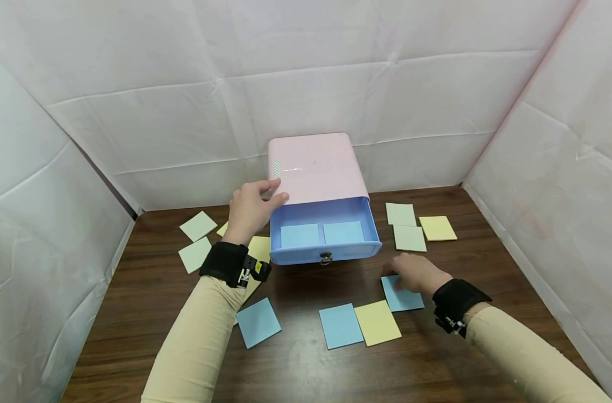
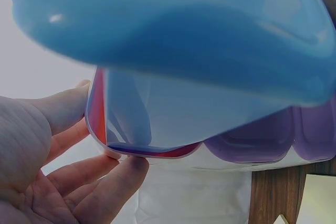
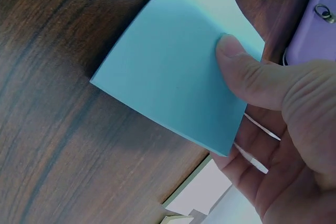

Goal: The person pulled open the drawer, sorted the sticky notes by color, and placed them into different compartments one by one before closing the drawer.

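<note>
The worktop (image 1: pixel 437 358) is dark wood, walled round with white sheeting, and at its far middle stands the pink box (image 1: pixel 313 165) with its blue drawer (image 1: pixel 326 253) pulled out toward me. Two blue notes (image 1: pixel 321 233) already lie side by side on the drawer floor.

My left hand (image 1: pixel 250 210) rests on the box's near left corner, fingers (image 2: pixel 113 182) fairly straight and pressed against the casing beside the drawer opening, holding nothing.

My right hand (image 1: pixel 411 272) is at the near right, just off the drawer's right front corner. It pinches the blue note (image 1: pixel 403 299): my thumb lies on its top face and my fingers curl under its right edge, so that side is lifted while the near left corner looks down at the wood. The drawer lies up and to the left of that hand, close by, and the right hand is the nearer one to the note.

Another blue note (image 1: pixel 340 326) and a yellow note (image 1: pixel 377 323) lie touching just left of it; further green, yellow and blue notes are scattered either side.
</note>
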